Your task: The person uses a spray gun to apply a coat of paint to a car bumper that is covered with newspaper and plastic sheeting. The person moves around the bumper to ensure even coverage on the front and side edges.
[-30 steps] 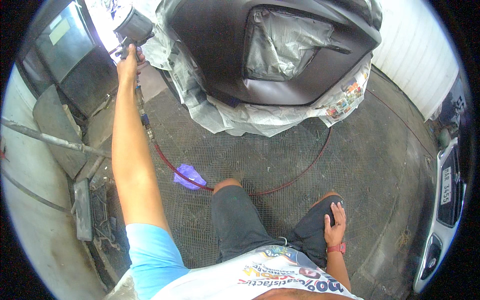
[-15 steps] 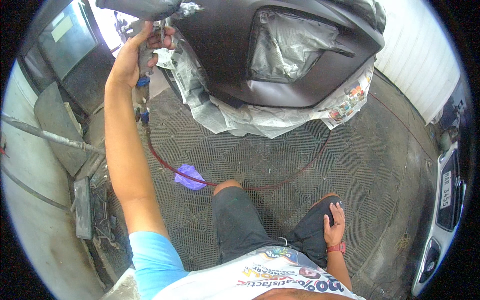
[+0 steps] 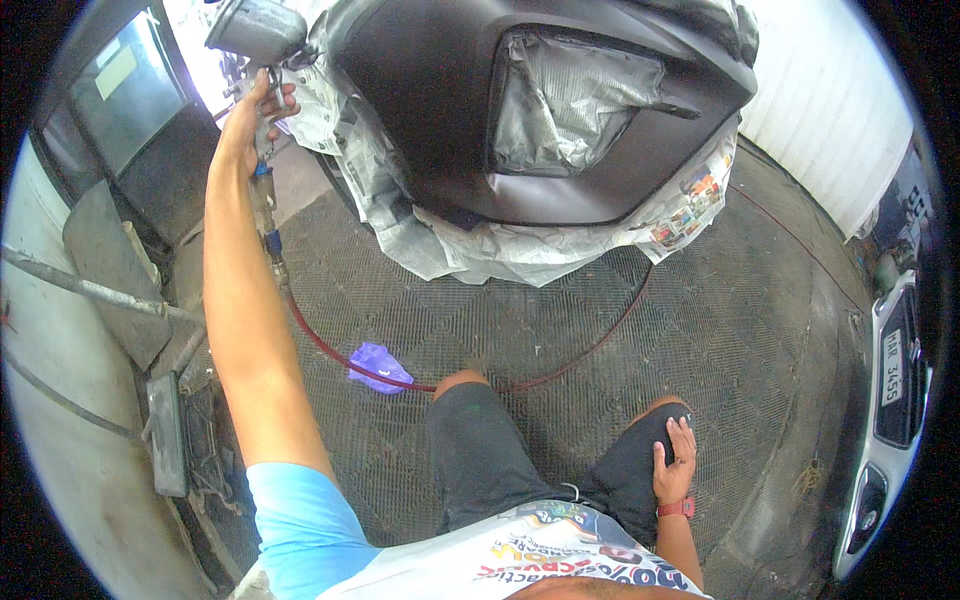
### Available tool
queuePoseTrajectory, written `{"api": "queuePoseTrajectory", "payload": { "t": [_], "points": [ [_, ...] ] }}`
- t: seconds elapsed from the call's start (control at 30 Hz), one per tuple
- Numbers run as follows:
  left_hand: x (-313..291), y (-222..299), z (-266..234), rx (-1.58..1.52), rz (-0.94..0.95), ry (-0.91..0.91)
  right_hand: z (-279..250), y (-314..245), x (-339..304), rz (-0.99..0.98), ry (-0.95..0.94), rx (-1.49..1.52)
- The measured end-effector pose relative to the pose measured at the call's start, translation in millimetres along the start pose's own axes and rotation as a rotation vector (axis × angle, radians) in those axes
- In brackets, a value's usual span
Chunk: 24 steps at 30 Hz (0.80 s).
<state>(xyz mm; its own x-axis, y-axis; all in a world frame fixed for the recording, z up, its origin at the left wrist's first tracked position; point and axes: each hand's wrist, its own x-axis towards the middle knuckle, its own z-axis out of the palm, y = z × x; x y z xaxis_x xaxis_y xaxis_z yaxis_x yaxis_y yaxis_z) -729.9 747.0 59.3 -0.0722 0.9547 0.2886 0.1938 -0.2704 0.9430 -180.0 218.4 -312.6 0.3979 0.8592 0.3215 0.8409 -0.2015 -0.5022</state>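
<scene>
My left hand point(image 3: 246, 120), arm stretched far forward, is closed round the grip of a spray gun with a metal paint cup point(image 3: 258, 32) on top. A dark red air hose point(image 3: 322, 350) hangs from the gun's lower end. To the right of the gun is a large matt black vehicle panel point(image 3: 430, 110), with grey-streaked masking paper point(image 3: 570, 105) filling its opening. Newspaper sheets point(image 3: 470, 252) surround the panel's lower edge. My right hand point(image 3: 677, 460) lies on my right knee, fingers stretched out and holding nothing.
A crumpled purple plastic bag point(image 3: 376, 362) lies on the ribbed floor mat point(image 3: 540, 320), by the hose. At left are a metal pipe point(image 3: 95, 290) and a leaning sheet point(image 3: 110, 275). A silver vehicle bumper point(image 3: 858, 520) stands at the right; a white corrugated wall point(image 3: 835, 90) is behind.
My left hand and the spray gun have shifted left, and more of the paint cup shows. The view has moved slightly. My right hand stays on the knee.
</scene>
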Motion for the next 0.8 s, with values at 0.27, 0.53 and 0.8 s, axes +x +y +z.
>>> {"api": "queuePoseTrajectory", "payload": {
  "t": [0.27, 0.53, 0.8],
  "points": [
    [48.3, -54.7, -22.4, 0.012, -0.089, 0.198, -10.1, -7.1, -5.9, 0.036, 0.006, -0.03],
    [36.0, -17.1, 5.6, 0.015, -0.056, 0.181, -8.4, -7.4, -3.9, 0.05, 0.014, -0.041],
    [-5.4, 76.2, 53.1, -0.034, 0.229, -0.019, -2.0, -2.7, 3.6, 0.019, -0.004, -0.004]
  ]
}}
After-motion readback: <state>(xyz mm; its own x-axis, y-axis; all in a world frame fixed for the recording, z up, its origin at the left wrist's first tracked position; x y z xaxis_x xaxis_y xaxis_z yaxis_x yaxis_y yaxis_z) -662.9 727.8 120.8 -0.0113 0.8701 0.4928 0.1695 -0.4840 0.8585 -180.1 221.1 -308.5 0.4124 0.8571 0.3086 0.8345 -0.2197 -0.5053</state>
